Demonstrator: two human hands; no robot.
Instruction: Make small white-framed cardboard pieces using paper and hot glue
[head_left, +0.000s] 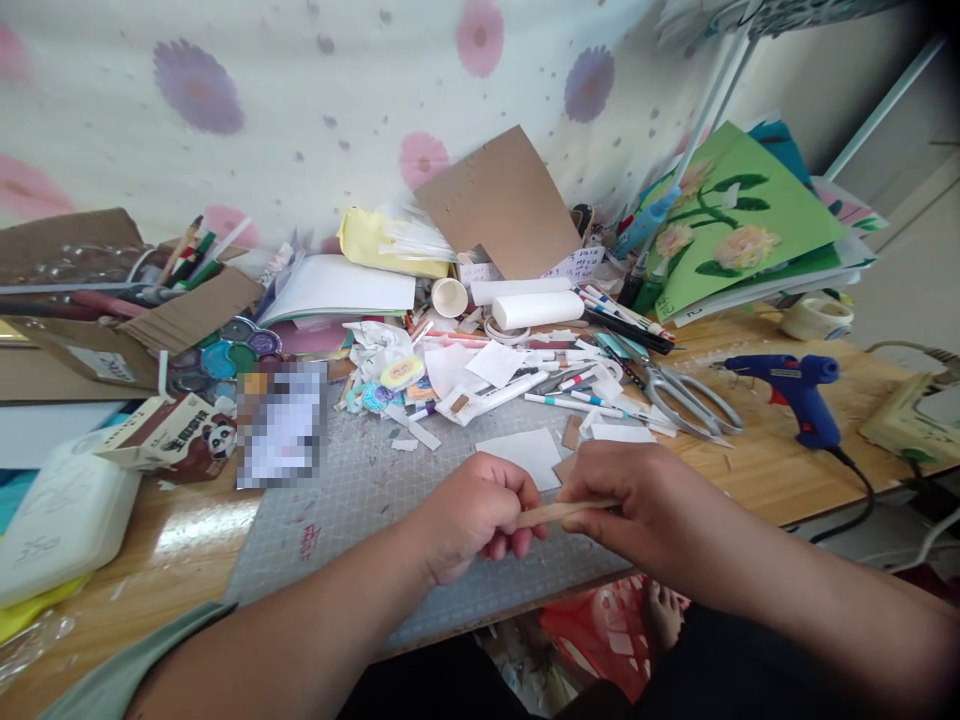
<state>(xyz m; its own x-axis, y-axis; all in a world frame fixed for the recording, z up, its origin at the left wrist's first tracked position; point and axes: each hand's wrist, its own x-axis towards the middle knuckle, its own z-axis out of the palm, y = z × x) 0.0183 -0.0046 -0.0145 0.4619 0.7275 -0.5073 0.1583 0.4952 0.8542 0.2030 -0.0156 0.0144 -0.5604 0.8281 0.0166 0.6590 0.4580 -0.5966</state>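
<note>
Between my two hands is a thin, flat, tan strip (553,513) that looks like cardboard or a wooden craft stick; I cannot tell which. My left hand (480,510) is closed around its left end. At the other end, my right hand (626,500) pinches it between thumb and fingers. Both hands are above the front part of a grey gridded cutting mat (360,540). Just beyond them on the mat lie a white piece of card (521,455) and small brown cardboard scraps (571,432).
Paper scraps and several markers (570,402) crowd the mat's far side. Scissors (690,395) and a blue glue gun (799,385) with its cord lie at the right. A cardboard box of pens (105,340) and a panda-printed carton (176,435) stand at the left.
</note>
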